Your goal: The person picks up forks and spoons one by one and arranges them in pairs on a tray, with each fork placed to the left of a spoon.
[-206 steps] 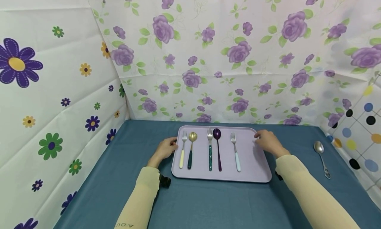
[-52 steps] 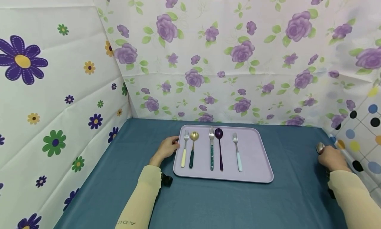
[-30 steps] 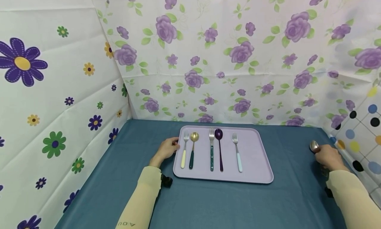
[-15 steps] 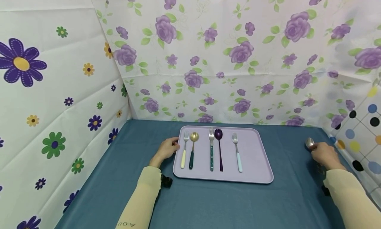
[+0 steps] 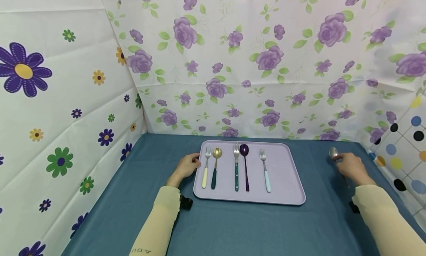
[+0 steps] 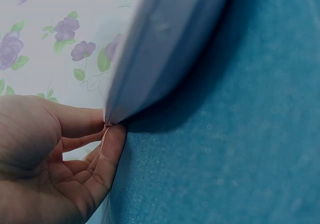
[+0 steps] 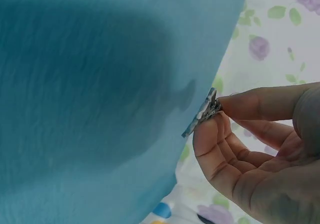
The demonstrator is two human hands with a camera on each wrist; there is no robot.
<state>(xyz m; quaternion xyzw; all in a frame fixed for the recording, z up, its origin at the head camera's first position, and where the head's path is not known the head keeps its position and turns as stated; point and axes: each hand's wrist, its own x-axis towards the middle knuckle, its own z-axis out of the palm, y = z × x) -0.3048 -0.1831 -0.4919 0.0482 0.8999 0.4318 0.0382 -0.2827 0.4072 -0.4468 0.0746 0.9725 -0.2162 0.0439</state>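
My left hand (image 5: pixel 187 165) pinches the left rim of the lilac tray (image 5: pixel 284 178); the left wrist view has thumb and finger meeting at the tray's edge (image 6: pixel 150 58). To the right of the tray, my right hand (image 5: pixel 353 166) pinches a silver spoon (image 5: pixel 333 152) above the cloth, bowl pointing away. Its ornate handle (image 7: pixel 202 115) shows between thumb and fingers in the right wrist view. On the tray lie a yellow-handled fork (image 5: pixel 205 176), a gold spoon (image 5: pixel 217 153), a green-handled fork (image 5: pixel 236 173), a purple spoon (image 5: pixel 244 150) and a pale-blue-handled fork (image 5: pixel 267 180).
A dark blue cloth (image 5: pixel 246 230) covers the table. Behind it rises a rose-patterned sheet (image 5: pixel 253 101), with a daisy-patterned sheet (image 5: pixel 66 130) on the left and a dotted sheet (image 5: pixel 407 163) on the right.
My right hand left the tray's right rim and picked up the silver spoon from the cloth at right. It has since carried it leftward, closer to the tray. My left hand stayed at the rim.
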